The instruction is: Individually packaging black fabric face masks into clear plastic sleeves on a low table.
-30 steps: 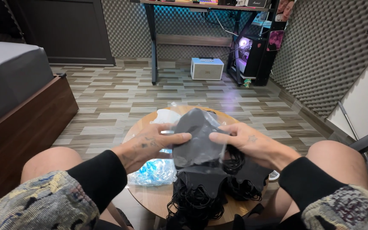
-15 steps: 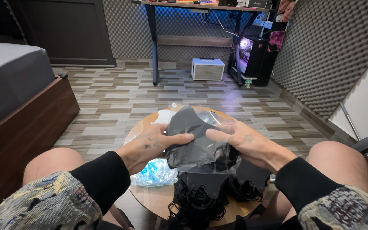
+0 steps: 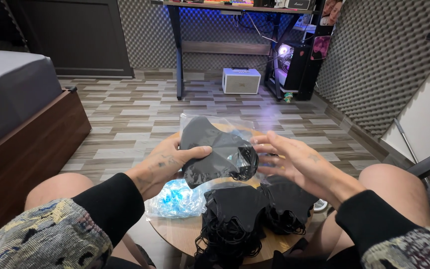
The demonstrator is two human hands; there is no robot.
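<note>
Left hand (image 3: 167,162) grips glossy, seemingly mask-filled bag (image 3: 220,149).

A clear plastic bag (image 3: 220,149) holding black masks sits above the round wooden table (image 3: 175,234). A crumpled clear bag with blue contents (image 3: 175,199) lies on that table's left part.

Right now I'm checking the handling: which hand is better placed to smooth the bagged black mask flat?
Probably the right hand: it is open and free beside the clear bag, while the left hand already grips the bag's near edge.
</note>
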